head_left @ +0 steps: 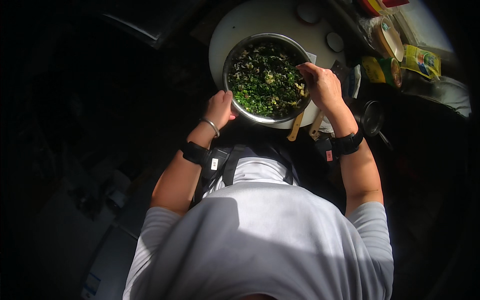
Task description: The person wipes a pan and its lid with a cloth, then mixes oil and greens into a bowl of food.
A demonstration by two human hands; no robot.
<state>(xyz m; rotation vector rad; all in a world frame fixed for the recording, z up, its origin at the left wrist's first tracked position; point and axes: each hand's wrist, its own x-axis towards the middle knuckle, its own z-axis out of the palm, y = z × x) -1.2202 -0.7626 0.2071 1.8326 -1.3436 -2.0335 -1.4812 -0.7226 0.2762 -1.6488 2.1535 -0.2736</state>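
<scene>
A stainless steel bowl (275, 120) holds a chopped mix of green leaves (262, 82) with pale yellow bits. Beneath it is a round white cutting board (222, 37). My left hand (220, 108) grips the bowl's lower left rim, thumb on top and fingers under the side. Over the right rim, my right hand (324, 84) is bent with its fingertips drawn together above the mix. Whether anything is pinched between those fingers cannot be seen. A wooden knife handle (295, 127) sticks out from below the bowl, and a second handle (317, 123) lies beside it.
Several packets stand at the right, among them a yellow pouch (422, 62) and a green and yellow package (380, 71). A cream-coloured dish (390, 39) is behind them. A small dark pan (372, 118) lies right of my forearm. A dark round object (335, 42) rests at the board's edge.
</scene>
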